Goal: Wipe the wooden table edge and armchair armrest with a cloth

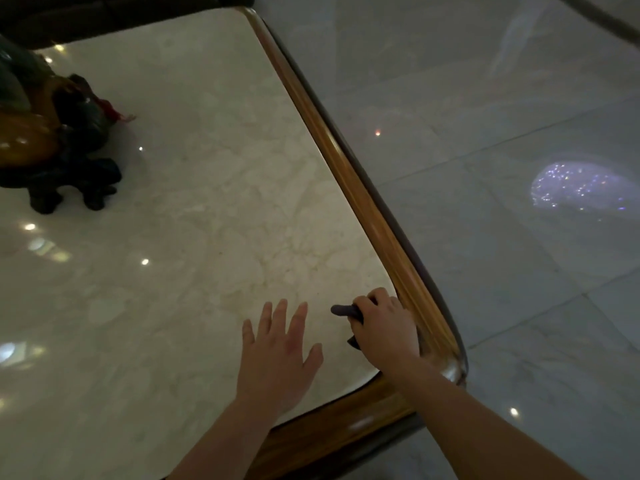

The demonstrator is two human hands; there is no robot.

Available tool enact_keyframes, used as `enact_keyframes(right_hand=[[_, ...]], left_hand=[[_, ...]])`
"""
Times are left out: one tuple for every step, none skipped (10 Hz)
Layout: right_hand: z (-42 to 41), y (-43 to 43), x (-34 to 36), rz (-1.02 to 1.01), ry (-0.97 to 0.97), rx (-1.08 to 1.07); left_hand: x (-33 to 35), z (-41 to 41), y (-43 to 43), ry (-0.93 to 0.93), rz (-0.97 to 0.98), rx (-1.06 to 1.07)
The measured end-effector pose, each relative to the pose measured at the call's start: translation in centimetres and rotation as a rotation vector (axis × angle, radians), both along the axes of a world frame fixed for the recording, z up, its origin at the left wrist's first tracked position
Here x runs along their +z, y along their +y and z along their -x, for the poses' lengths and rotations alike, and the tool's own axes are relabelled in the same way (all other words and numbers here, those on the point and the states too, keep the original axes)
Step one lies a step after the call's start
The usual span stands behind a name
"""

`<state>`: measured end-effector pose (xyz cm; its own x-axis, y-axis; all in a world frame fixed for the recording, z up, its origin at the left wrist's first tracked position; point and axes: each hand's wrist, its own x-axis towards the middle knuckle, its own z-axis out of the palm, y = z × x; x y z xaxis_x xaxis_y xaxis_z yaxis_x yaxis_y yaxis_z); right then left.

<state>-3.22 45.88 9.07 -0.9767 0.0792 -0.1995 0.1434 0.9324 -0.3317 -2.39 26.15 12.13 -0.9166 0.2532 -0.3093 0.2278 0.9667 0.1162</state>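
Cloth (pixel 343 311) bunched in right hand (pixel 384 329) fingers, pressed beside wooden counter edge (pixel 363 202) running away up-left; left hand (pixel 277 355) flat, splayed, empty.

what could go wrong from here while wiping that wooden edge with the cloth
1. The right hand grips the dark cloth bunched up, mostly over the marble beside the wooden edge, so a pass could miss the rounded outer rim.
2. The left hand is spread flat on the glossy marble top and may leave smudges.
3. A long sweep inward could near the dark figurine standing on the far left, though it is well apart now.
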Motion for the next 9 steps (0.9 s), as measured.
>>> enact_keyframes(right_hand=[[0.2,-1.1,-1.7,-0.030,0.016,-0.122],[0.6,-2.7,-3.6,-0.030,0.036,-0.158],[0.7,-3.6,-5.4,0.030,0.003,-0.185],[0.2,-3.3,-6.5,0.119,-0.029,-0.184],[-0.5,-2.3,-6.2,0.160,-0.019,-0.191],[-1.2,-1.0,-4.7,0.173,-0.008,-0.195],[-1.9,0.3,-2.0,0.165,0.035,-0.197],[-2.6,1.3,1.2,0.176,0.104,-0.245],[-3.1,2.0,4.5,0.175,0.219,-0.291]], left_hand=[[-0.9,1.0,0.0,0.004,-0.010,-0.042],[-1.5,1.5,0.1,0.000,-0.013,-0.074],[-1.8,2.0,0.2,0.010,-0.006,-0.126],[-1.9,2.4,0.6,0.018,-0.012,-0.153],[-1.7,2.4,1.2,0.020,-0.023,-0.190],[-0.9,2.5,1.7,0.039,-0.035,-0.220],[0.6,2.5,2.3,0.059,-0.037,-0.245],[2.6,2.7,3.0,0.086,-0.030,-0.287],[5.7,2.6,3.9,0.155,-0.076,-0.316]])
